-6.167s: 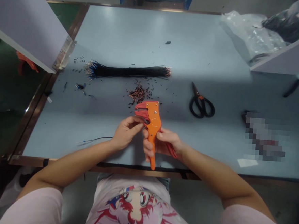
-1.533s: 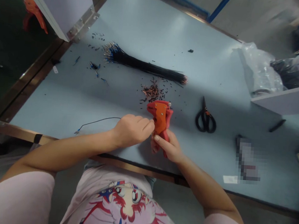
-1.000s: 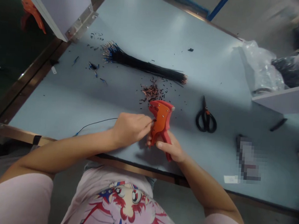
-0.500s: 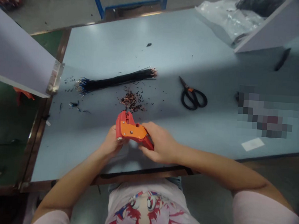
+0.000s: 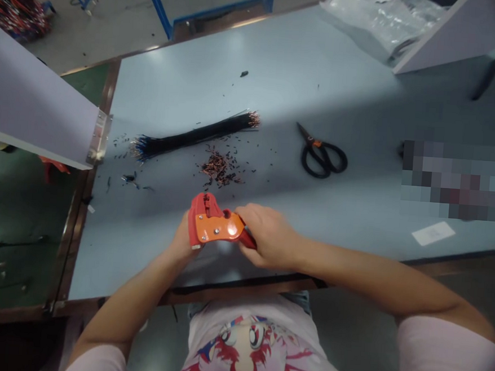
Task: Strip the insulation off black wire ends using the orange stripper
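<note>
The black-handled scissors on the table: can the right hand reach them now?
Probably yes, once it lets go: the right hand is on the handle of the orange wire stripper, and no object lies between it and the scissors.

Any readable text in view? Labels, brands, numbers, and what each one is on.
Nothing can be read as text in this view.
Orange plate of the wire stripper: no lettering visible, only rivets.
White slip on the bench: no marks visible; any print would be too small to read.
Pixelated object on the bench: blurred out, unreadable.
T-shirt print: cartoon art, no lettering visible.
</note>
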`<state>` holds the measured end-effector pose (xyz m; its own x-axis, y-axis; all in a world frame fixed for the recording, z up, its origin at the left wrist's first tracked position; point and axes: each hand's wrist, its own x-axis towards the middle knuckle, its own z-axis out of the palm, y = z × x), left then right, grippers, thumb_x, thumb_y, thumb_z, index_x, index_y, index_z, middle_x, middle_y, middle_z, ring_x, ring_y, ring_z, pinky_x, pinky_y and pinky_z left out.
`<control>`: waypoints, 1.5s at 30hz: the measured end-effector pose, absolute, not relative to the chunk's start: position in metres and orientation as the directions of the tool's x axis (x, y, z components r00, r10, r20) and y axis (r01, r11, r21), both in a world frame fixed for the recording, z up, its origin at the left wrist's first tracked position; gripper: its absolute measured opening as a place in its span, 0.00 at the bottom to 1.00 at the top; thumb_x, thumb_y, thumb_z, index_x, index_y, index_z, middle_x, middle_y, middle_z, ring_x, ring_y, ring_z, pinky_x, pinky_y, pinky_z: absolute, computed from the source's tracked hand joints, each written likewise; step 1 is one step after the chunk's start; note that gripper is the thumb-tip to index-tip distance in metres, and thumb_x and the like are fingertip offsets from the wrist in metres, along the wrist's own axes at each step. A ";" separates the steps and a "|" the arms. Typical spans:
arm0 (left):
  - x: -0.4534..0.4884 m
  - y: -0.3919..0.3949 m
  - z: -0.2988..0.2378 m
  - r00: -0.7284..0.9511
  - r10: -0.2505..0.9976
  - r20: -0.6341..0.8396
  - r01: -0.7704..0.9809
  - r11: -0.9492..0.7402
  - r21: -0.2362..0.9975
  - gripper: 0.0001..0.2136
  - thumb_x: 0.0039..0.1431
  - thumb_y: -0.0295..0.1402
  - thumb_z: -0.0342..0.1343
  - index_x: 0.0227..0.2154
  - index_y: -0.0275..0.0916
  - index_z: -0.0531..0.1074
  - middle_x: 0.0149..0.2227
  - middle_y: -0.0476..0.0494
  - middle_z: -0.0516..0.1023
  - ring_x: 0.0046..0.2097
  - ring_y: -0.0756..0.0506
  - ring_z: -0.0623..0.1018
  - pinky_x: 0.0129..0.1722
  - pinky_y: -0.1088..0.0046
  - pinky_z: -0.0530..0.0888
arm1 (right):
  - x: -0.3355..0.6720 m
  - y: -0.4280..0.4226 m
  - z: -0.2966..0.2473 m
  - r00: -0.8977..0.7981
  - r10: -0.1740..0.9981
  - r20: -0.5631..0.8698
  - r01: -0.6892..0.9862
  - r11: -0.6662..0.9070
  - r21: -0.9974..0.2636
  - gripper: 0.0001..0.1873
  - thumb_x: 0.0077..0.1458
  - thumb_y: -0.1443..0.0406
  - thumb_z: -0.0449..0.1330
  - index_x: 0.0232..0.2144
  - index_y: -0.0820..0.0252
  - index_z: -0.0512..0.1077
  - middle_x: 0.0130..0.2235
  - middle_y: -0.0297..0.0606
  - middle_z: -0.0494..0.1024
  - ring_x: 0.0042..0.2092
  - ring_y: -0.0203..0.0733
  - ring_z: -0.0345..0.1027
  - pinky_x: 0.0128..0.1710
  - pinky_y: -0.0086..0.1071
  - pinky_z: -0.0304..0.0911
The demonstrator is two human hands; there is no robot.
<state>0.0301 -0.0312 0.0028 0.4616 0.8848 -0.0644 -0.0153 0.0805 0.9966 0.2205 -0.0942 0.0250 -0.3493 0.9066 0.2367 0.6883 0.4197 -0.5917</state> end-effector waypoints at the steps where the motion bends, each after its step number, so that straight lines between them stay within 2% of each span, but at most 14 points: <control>1: 0.030 -0.031 0.004 0.447 0.891 -0.078 0.000 0.088 0.996 0.18 0.43 0.49 0.62 0.26 0.39 0.70 0.26 0.47 0.71 0.28 0.49 0.72 0.30 0.70 0.73 | 0.220 -0.094 0.025 -0.349 0.908 0.232 0.691 0.416 -0.592 0.16 0.48 0.64 0.51 0.40 0.65 0.64 0.33 0.45 0.70 0.32 0.45 0.59 0.31 0.36 0.56; 10: 0.037 -0.031 0.013 0.401 0.906 -0.133 0.000 0.145 0.989 0.18 0.39 0.50 0.64 0.23 0.39 0.72 0.25 0.46 0.75 0.27 0.48 0.74 0.27 0.72 0.74 | 0.222 -0.094 0.023 -0.357 0.909 0.215 0.713 0.414 -0.565 0.14 0.49 0.64 0.51 0.40 0.64 0.63 0.33 0.44 0.72 0.32 0.44 0.63 0.30 0.34 0.56; 15: 0.036 -0.030 0.011 0.444 0.885 -0.138 -0.028 0.167 0.986 0.22 0.40 0.55 0.61 0.25 0.39 0.73 0.26 0.45 0.75 0.28 0.48 0.74 0.30 0.71 0.75 | 0.222 -0.094 0.022 -0.357 0.908 0.219 0.705 0.416 -0.575 0.13 0.49 0.64 0.51 0.39 0.63 0.63 0.33 0.44 0.73 0.32 0.44 0.64 0.30 0.33 0.56; 19: 0.035 -0.031 0.009 0.455 0.872 -0.179 -0.029 0.215 0.976 0.26 0.37 0.59 0.61 0.27 0.39 0.73 0.24 0.45 0.74 0.28 0.48 0.74 0.31 0.71 0.75 | 0.222 -0.094 0.021 -0.357 0.908 0.220 0.701 0.416 -0.579 0.10 0.51 0.64 0.50 0.37 0.62 0.63 0.33 0.43 0.73 0.31 0.42 0.63 0.29 0.32 0.55; 26: 0.035 -0.034 0.009 0.492 0.851 -0.184 -0.042 0.234 0.971 0.20 0.43 0.53 0.61 0.27 0.38 0.71 0.24 0.46 0.73 0.33 0.46 0.75 0.31 0.72 0.73 | 0.222 -0.094 0.017 -0.341 0.917 0.208 0.726 0.397 -0.561 0.04 0.52 0.64 0.49 0.30 0.59 0.60 0.24 0.38 0.70 0.24 0.38 0.58 0.24 0.31 0.48; 28: 0.037 -0.034 0.012 0.488 0.845 -0.219 -0.055 0.280 0.958 0.20 0.44 0.51 0.61 0.27 0.38 0.70 0.23 0.48 0.71 0.29 0.49 0.72 0.28 0.75 0.71 | 0.222 -0.093 0.019 -0.330 0.928 0.175 0.727 0.368 -0.580 0.04 0.51 0.64 0.50 0.30 0.59 0.60 0.24 0.37 0.69 0.24 0.38 0.58 0.24 0.31 0.48; 30: 0.039 -0.033 0.014 0.444 0.854 -0.273 -0.049 0.327 0.944 0.18 0.41 0.46 0.64 0.23 0.37 0.67 0.18 0.53 0.65 0.21 0.54 0.65 0.21 0.79 0.65 | 0.223 -0.092 0.025 -0.302 0.946 0.120 0.706 0.306 -0.638 0.07 0.51 0.64 0.53 0.32 0.61 0.61 0.26 0.38 0.70 0.25 0.39 0.59 0.25 0.31 0.49; 33: 0.038 -0.026 0.016 0.355 0.885 -0.302 0.020 0.316 0.949 0.16 0.40 0.40 0.65 0.20 0.36 0.64 0.15 0.58 0.55 0.17 0.58 0.53 0.16 0.82 0.53 | 0.227 -0.086 0.033 -0.258 0.966 0.004 0.589 0.161 -0.792 0.14 0.50 0.59 0.58 0.36 0.61 0.62 0.30 0.37 0.70 0.28 0.38 0.60 0.28 0.31 0.54; 35: 0.034 -0.019 0.017 0.268 0.937 -0.225 0.121 0.199 0.972 0.12 0.45 0.39 0.62 0.23 0.36 0.68 0.17 0.56 0.60 0.18 0.57 0.56 0.18 0.82 0.54 | 0.230 -0.079 0.034 -0.234 0.970 -0.064 0.420 0.041 -0.906 0.17 0.48 0.57 0.61 0.35 0.61 0.62 0.30 0.35 0.68 0.29 0.38 0.61 0.29 0.32 0.57; 37: 0.028 -0.011 0.018 0.176 0.979 -0.102 0.242 0.058 0.969 0.09 0.48 0.37 0.61 0.27 0.36 0.72 0.21 0.53 0.68 0.22 0.56 0.63 0.21 0.81 0.59 | 0.235 -0.072 0.030 -0.216 0.968 -0.127 0.156 -0.095 -0.983 0.16 0.48 0.58 0.61 0.35 0.61 0.63 0.30 0.34 0.68 0.30 0.37 0.62 0.30 0.32 0.60; 39: 0.022 -0.004 0.019 0.116 0.993 0.007 0.310 -0.042 0.950 0.09 0.49 0.36 0.60 0.29 0.36 0.74 0.25 0.51 0.72 0.25 0.54 0.67 0.25 0.81 0.62 | 0.239 -0.066 0.023 -0.210 0.959 -0.188 -0.148 -0.222 -0.964 0.16 0.49 0.59 0.61 0.37 0.61 0.63 0.30 0.35 0.69 0.30 0.37 0.64 0.29 0.33 0.63; 41: 0.018 0.001 0.022 0.086 0.993 0.079 0.347 -0.104 0.932 0.08 0.50 0.35 0.59 0.30 0.36 0.74 0.27 0.49 0.74 0.28 0.53 0.69 0.28 0.80 0.65 | 0.243 -0.061 0.018 -0.205 0.947 -0.248 -0.358 -0.308 -0.881 0.16 0.48 0.60 0.61 0.38 0.61 0.63 0.31 0.37 0.71 0.29 0.37 0.66 0.28 0.33 0.65; 43: 0.015 0.003 0.025 0.068 0.984 0.162 0.381 -0.176 0.908 0.06 0.50 0.34 0.58 0.29 0.36 0.75 0.28 0.49 0.74 0.30 0.52 0.71 0.31 0.79 0.66 | 0.246 -0.058 0.016 -0.215 0.930 -0.298 -0.437 -0.365 -0.822 0.16 0.45 0.63 0.63 0.37 0.61 0.65 0.34 0.39 0.73 0.30 0.38 0.69 0.28 0.33 0.67; 45: 0.014 0.004 0.028 0.069 0.965 0.254 0.416 -0.260 0.871 0.05 0.51 0.33 0.58 0.29 0.37 0.75 0.29 0.49 0.74 0.32 0.52 0.72 0.32 0.78 0.67 | 0.246 -0.055 0.017 -0.287 0.895 -0.342 -0.430 -0.440 -0.788 0.16 0.42 0.65 0.65 0.35 0.62 0.66 0.39 0.42 0.73 0.34 0.40 0.71 0.30 0.33 0.69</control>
